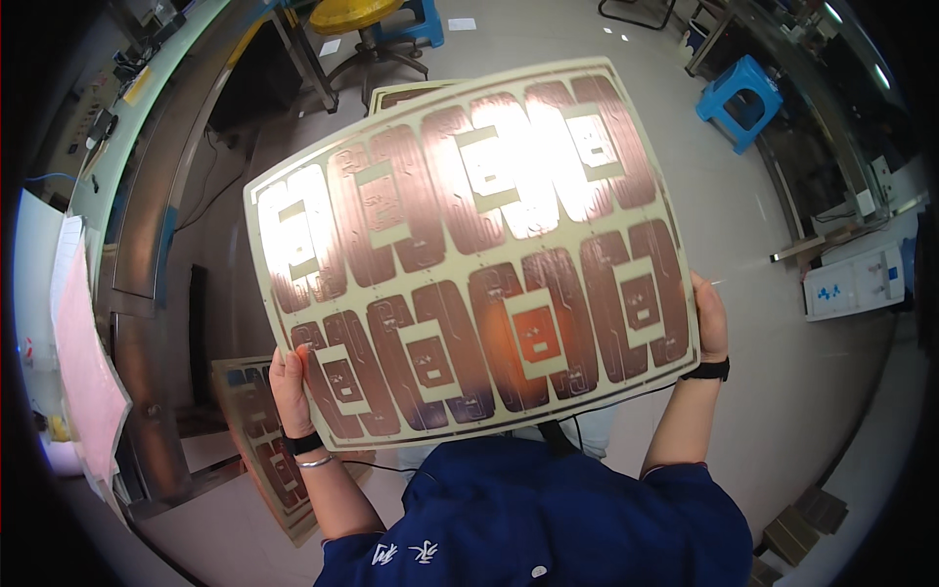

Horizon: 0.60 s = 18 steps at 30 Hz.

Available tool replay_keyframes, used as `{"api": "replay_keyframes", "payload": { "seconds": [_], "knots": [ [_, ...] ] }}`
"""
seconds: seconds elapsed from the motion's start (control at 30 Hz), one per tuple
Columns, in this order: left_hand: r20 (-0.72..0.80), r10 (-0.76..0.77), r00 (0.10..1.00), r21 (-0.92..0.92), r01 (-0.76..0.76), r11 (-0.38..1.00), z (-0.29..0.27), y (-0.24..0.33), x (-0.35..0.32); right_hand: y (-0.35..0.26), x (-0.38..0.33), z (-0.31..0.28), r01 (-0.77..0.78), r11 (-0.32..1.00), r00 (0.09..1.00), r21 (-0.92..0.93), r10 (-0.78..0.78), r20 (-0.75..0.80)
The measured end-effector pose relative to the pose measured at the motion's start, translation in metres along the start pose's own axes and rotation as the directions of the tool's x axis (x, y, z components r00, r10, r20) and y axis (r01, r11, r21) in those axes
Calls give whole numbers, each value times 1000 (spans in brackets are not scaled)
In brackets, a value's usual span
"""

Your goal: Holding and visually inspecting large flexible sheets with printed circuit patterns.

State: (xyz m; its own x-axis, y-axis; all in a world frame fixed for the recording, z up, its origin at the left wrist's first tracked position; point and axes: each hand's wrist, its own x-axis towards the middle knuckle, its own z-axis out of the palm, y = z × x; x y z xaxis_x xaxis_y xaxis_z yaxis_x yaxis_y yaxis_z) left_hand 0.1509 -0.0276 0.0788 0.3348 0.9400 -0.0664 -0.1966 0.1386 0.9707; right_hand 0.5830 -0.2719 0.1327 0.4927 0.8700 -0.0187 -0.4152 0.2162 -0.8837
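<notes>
copper-patterned flexible circuit panel (469, 254) held up centre frame. left hand (290, 386) grips its 7 o'clock corner, right hand (711, 323) its 4 o'clock edge. pink sheets (83, 372) at 9 o'clock; blue stool (740, 98) at 2 o'clock.

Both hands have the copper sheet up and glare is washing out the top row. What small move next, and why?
Probably tilt the sheet slightly with the left hand and right hand: bright glare covers its upper-left and top-middle copper patterns, hiding them, while the lower row shows plainly.

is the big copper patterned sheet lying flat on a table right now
No, the copper-patterned sheet is held up in the air, the left hand gripping its lower left edge and the right hand its right edge.
</notes>
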Motion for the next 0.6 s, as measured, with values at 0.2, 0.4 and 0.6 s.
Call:
{"api": "replay_keyframes", "payload": {
  "seconds": [0.2, 0.4, 0.6],
  "knots": [
    [14, -78, 997, -273, 78, 959, 16, 24, -1, 11, 6, 4, -65, 997, 998, -40, 66, 20],
    [42, 235, 971, -892, -69, 447, 60, 9, 1, 62, 12, 49, 2, 977, 1000, 214, 2, -19],
    [171, 22, 985, -653, 97, 751, 155, 6, -34, 90, 2, 130, -163, 899, 983, 406, 115, 140]
  ]
}}
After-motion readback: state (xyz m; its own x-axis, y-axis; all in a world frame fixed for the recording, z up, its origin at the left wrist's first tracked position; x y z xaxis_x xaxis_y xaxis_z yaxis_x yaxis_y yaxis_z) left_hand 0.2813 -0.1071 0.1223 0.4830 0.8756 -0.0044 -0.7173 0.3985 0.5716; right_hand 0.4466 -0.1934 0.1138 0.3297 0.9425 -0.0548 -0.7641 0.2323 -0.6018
